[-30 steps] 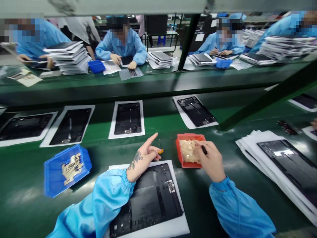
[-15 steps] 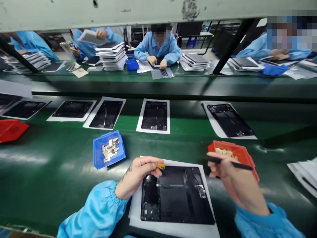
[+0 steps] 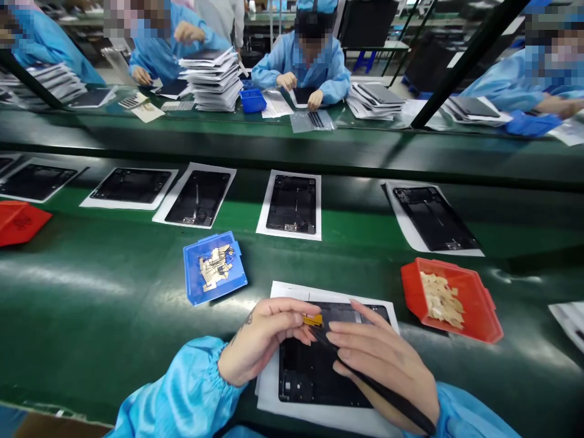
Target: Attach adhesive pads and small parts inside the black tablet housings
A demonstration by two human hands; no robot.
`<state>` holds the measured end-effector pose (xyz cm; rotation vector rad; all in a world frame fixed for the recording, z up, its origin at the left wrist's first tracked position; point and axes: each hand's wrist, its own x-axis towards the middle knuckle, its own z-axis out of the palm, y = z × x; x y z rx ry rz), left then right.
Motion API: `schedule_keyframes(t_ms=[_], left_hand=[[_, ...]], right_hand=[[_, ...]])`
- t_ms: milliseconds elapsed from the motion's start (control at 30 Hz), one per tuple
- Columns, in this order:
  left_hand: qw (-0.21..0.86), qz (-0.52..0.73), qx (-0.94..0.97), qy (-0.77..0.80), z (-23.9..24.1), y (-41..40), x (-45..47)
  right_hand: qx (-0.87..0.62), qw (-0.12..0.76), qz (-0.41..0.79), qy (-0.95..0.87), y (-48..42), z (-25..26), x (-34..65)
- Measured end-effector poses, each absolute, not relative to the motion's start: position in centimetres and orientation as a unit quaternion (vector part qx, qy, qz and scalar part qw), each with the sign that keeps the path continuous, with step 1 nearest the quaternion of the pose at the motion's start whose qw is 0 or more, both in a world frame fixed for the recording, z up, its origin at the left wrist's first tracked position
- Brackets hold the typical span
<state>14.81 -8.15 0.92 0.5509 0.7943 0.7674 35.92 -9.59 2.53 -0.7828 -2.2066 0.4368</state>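
A black tablet back panel [image 3: 314, 371] lies on a white sheet [image 3: 292, 407] right in front of me. My left hand [image 3: 262, 340] rests on its upper left part and pinches a small yellow piece [image 3: 312, 320]. My right hand [image 3: 383, 365] lies over the panel's right side, closed on a thin black tool [image 3: 387, 395] whose tip meets the yellow piece. A red tray [image 3: 474, 322] with pale small parts sits to the right. A blue tray [image 3: 194, 280] with pale strips sits to the left.
Several black panels on white sheets [image 3: 292, 207] lie in a row on the green belt [image 3: 91, 286]. A red tray [image 3: 18, 222] sits at the far left. Across the far bench, people in blue coats work beside stacks of panels [image 3: 214, 79].
My right hand has come from the red tray to the panel and brought the black tool's tip to the yellow piece. The view has shifted a little left.
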Motion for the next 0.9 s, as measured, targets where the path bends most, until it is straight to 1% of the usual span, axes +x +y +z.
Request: schedule_keyframes(t_ms=[133,267,367,433,500,533,567,600,633,700,733,767,800,900], left_hand=[[0.828,0.355,0.252,0.354,0.7,-8.0,14.7],[0.834,0.351,0.249,0.345,0.3,-7.7,14.7],[0.872,0.317,0.234,0.289,0.0,-7.7,14.7],[0.928,0.240,0.213,0.191,-0.3,-8.0,14.6],[0.960,0.159,0.208,0.103,-0.8,-8.5,14.0],[0.957,0.147,0.229,0.097,-1.2,-8.8,13.7],[0.940,0.164,0.270,0.131,-1.7,-8.9,13.2],[0.897,0.208,0.331,0.208,-2.3,-9.0,12.8],[0.821,0.261,0.403,0.310,-2.9,-9.0,12.5],[0.597,0.329,0.546,0.487,-4.6,-8.6,12.1],[0.491,0.333,0.604,0.532,-5.5,-8.4,12.2],[0.409,0.322,0.657,0.545,-6.3,-8.1,12.5],[0.353,0.306,0.703,0.536,-7.1,-7.8,12.9],[0.242,0.265,0.790,0.498,-8.7,-7.4,14.7]], right_hand=[[-0.312,0.344,0.159,-0.871,-9.4,1.8,36.1],[-0.308,0.348,0.176,-0.868,-8.9,1.9,36.0],[-0.329,0.390,0.208,-0.835,-9.3,2.3,36.1],[-0.378,0.422,0.256,-0.783,-10.0,2.8,36.4],[-0.427,0.481,0.318,-0.697,-10.4,3.2,36.7],[-0.446,0.512,0.349,-0.646,-10.3,3.2,36.8],[-0.467,0.530,0.380,-0.597,-10.0,3.0,36.8],[-0.492,0.534,0.412,-0.551,-9.5,2.6,36.8],[-0.517,0.520,0.446,-0.513,-8.7,2.0,36.6],[-0.555,0.456,0.529,-0.452,-6.7,0.1,36.2],[-0.557,0.437,0.567,-0.421,-5.7,-1.1,35.9],[-0.558,0.418,0.600,-0.393,-4.9,-2.3,35.7],[-0.562,0.412,0.616,-0.368,-4.2,-3.5,35.4],[-0.573,0.424,0.620,-0.328,-3.3,-5.9,35.0]])
